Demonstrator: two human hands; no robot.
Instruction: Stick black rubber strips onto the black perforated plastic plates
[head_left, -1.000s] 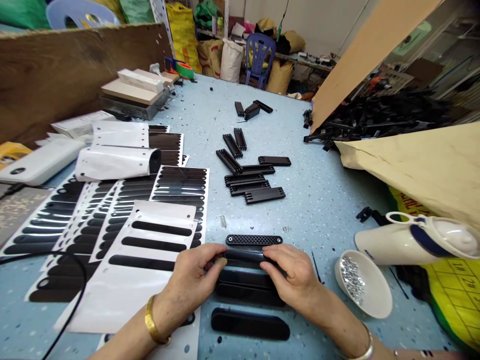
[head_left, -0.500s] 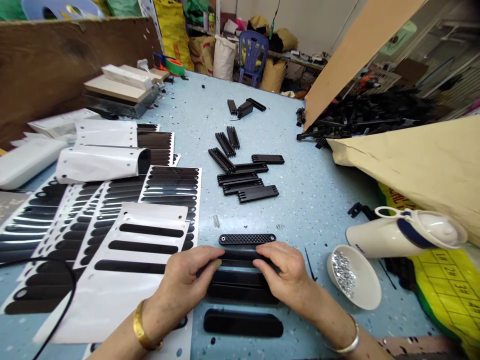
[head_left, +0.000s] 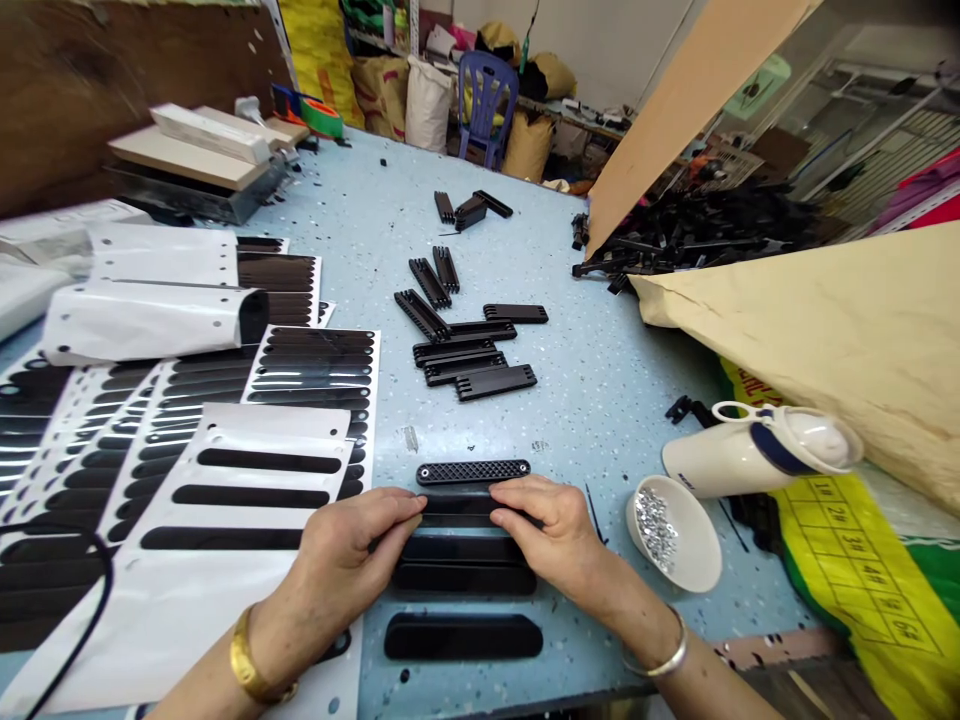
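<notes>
Left hand [head_left: 341,555] pinches the near-left end of the long glossy black plastic strip [head_left: 459,508], grip closed; right hand [head_left: 551,535] clamps its right end. The strip lies on the speckled blue bench [head_left: 600,380], just below the black perforated plastic bar [head_left: 473,471].

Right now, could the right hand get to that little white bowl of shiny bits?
Probably yes. The right hand rests on a black strip, and the white bowl sits just to its right on the table, with nothing between.
</notes>
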